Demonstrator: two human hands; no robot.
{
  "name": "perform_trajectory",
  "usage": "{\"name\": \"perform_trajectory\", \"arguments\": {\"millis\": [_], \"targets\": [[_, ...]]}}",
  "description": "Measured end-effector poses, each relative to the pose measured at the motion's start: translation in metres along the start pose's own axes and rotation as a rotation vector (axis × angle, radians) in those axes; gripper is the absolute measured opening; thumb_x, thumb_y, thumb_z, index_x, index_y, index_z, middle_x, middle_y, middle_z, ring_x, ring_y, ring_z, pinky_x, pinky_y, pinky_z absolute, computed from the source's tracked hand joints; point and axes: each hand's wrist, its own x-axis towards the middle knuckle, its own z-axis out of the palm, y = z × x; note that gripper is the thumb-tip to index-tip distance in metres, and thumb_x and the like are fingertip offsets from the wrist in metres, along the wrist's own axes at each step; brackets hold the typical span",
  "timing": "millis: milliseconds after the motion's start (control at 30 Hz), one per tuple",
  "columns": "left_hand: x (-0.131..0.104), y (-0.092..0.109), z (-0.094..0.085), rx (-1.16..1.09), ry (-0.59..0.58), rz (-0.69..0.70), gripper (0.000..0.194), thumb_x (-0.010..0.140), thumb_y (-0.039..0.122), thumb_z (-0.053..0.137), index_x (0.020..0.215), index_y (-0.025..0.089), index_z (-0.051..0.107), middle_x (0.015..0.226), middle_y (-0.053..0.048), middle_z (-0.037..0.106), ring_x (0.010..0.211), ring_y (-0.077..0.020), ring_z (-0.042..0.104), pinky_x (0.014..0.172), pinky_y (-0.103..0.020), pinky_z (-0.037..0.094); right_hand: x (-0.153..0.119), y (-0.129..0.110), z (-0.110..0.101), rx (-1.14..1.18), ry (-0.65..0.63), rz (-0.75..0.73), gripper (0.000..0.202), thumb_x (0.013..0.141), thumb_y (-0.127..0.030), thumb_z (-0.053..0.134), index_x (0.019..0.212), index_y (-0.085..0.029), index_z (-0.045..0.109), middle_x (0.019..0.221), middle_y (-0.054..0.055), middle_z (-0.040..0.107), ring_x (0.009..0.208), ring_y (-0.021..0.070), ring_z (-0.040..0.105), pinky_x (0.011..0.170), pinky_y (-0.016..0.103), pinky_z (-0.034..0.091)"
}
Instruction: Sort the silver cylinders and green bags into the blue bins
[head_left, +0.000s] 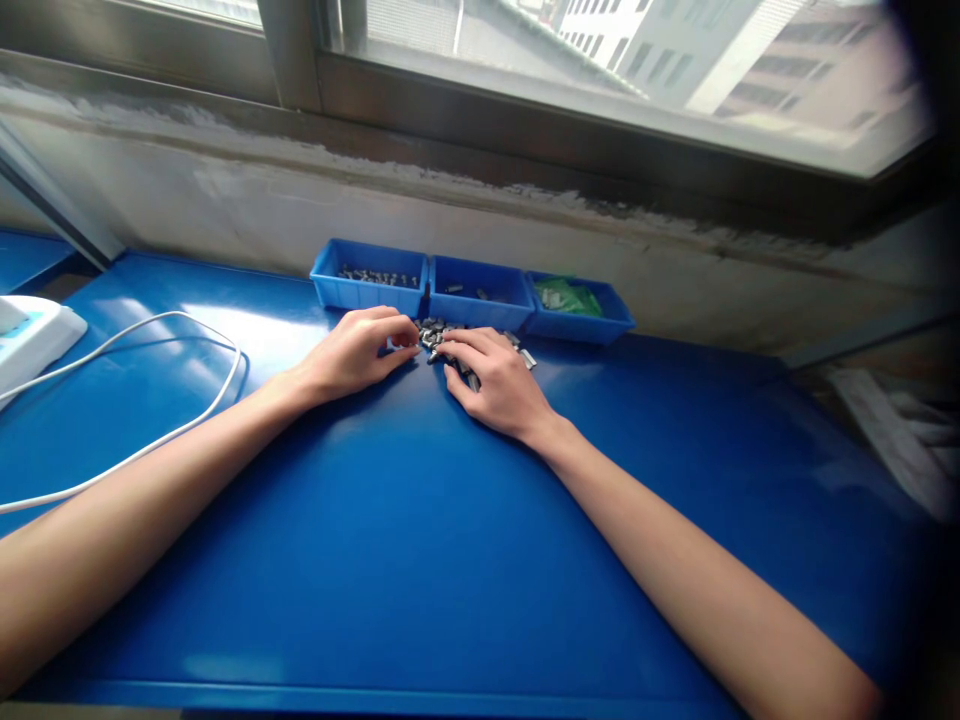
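A heap of small grey and dark metal pieces (pixel 430 334) lies on the blue tabletop, in front of the bins. At its left edge is my left hand (pixel 361 350), with fingers curled and a narrow gap between thumb and index tip; nothing shows in that gap. My right hand (pixel 501 385) rests over the right part of the heap, palm down. Its fingers are apart and its fingertips touch the pieces. Some pieces under the right hand are hidden. One light flat piece (pixel 528 359) sticks out beyond its knuckles.
Three joined blue bins stand behind the heap: the left bin (pixel 367 293) holds screw-like parts, the middle bin (pixel 480 310) a few small pieces, the right bin (pixel 581 328) a green bag (pixel 574 297). A white cable (pixel 169 432) runs from a white power strip (pixel 37 340) at left.
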Motion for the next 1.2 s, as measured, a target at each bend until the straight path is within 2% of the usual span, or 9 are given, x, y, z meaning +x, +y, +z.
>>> {"name": "perform_trajectory", "arguments": {"millis": [100,200,367,467,600,867,1033,1100,1200], "targets": [[0.003,0.005,0.0,-0.19,0.076,-0.136,0.023,0.091,0.039,0.069,0.088,0.016,0.071,0.08,-0.004,0.071,0.069,-0.0144,0.062,0.068,-0.026,0.05,0.0,0.0,0.0,0.005,-0.004,0.008,0.026,0.095,-0.018,0.06,0.116,-0.021,0.074,0.129,0.01,0.072,0.118,0.0297,0.064,0.102,0.049,0.052],[0.006,0.009,-0.002,-0.433,0.109,-0.316,0.034,0.085,0.048,0.076,0.088,0.015,0.07,0.08,-0.004,0.072,0.069,-0.0146,0.064,0.066,-0.026,0.051,0.0,0.0,-0.001,0.011,-0.003,0.015,0.026,0.095,-0.017,0.06,0.116,-0.022,0.074,0.129,0.01,0.072,0.119,0.0299,0.064,0.102,0.05,0.052],[0.009,0.006,-0.006,-0.697,0.161,-0.484,0.043,0.072,0.053,0.087,0.087,0.016,0.07,0.08,-0.005,0.075,0.073,-0.017,0.069,0.071,-0.027,0.055,0.0,0.0,-0.002,0.028,-0.006,0.021,0.026,0.095,-0.018,0.06,0.118,-0.02,0.072,0.129,0.011,0.072,0.119,0.0293,0.064,0.104,0.049,0.052],[0.008,0.0,-0.005,-0.774,0.219,-0.526,0.043,0.072,0.052,0.088,0.091,0.016,0.073,0.082,-0.006,0.076,0.077,-0.0183,0.07,0.077,-0.03,0.056,0.0,0.001,-0.002,0.043,0.0,0.023,0.032,0.094,-0.018,0.061,0.125,-0.021,0.068,0.128,0.011,0.073,0.121,0.0294,0.065,0.106,0.05,0.052],[0.005,-0.006,-0.002,-0.826,0.22,-0.542,0.044,0.075,0.05,0.087,0.102,0.017,0.077,0.087,-0.007,0.078,0.083,-0.0197,0.072,0.078,-0.03,0.056,0.0,0.001,-0.002,0.032,-0.012,0.03,0.039,0.093,-0.018,0.061,0.132,-0.02,0.063,0.131,0.012,0.071,0.123,0.0304,0.064,0.107,0.05,0.052],[0.005,-0.003,0.002,-0.927,0.163,-0.56,0.04,0.076,0.056,0.085,0.077,0.017,0.074,0.075,-0.004,0.071,0.063,-0.012,0.058,0.064,-0.026,0.049,0.0,0.001,-0.002,0.008,-0.005,0.016,0.031,0.094,-0.018,0.061,0.125,-0.018,0.068,0.13,0.013,0.072,0.121,0.0304,0.065,0.106,0.05,0.052],[0.007,0.0,0.001,-0.967,0.159,-0.59,0.037,0.077,0.052,0.086,0.073,0.017,0.072,0.071,-0.003,0.068,0.062,-0.0118,0.057,0.061,-0.026,0.047,0.001,0.001,-0.002,0.007,-0.004,0.017,0.026,0.093,-0.017,0.062,0.118,-0.02,0.071,0.129,0.012,0.073,0.119,0.0299,0.065,0.104,0.05,0.053],[0.008,0.0,0.001,-0.966,0.196,-0.628,0.036,0.074,0.05,0.088,0.078,0.017,0.074,0.073,-0.003,0.07,0.063,-0.0124,0.059,0.062,-0.026,0.05,0.0,0.001,-0.002,0.009,-0.005,0.02,0.026,0.093,-0.017,0.062,0.117,-0.021,0.071,0.128,0.011,0.073,0.119,0.0299,0.065,0.104,0.051,0.053],[0.01,0.0,-0.001,-1.024,0.353,-0.682,0.036,0.07,0.042,0.092,0.09,0.016,0.076,0.081,-0.004,0.075,0.073,-0.013,0.068,0.072,-0.025,0.056,0.0,0.001,-0.002,0.001,-0.011,0.024,0.026,0.093,-0.018,0.062,0.117,-0.02,0.071,0.128,0.012,0.073,0.119,0.0303,0.065,0.104,0.051,0.053]]}}
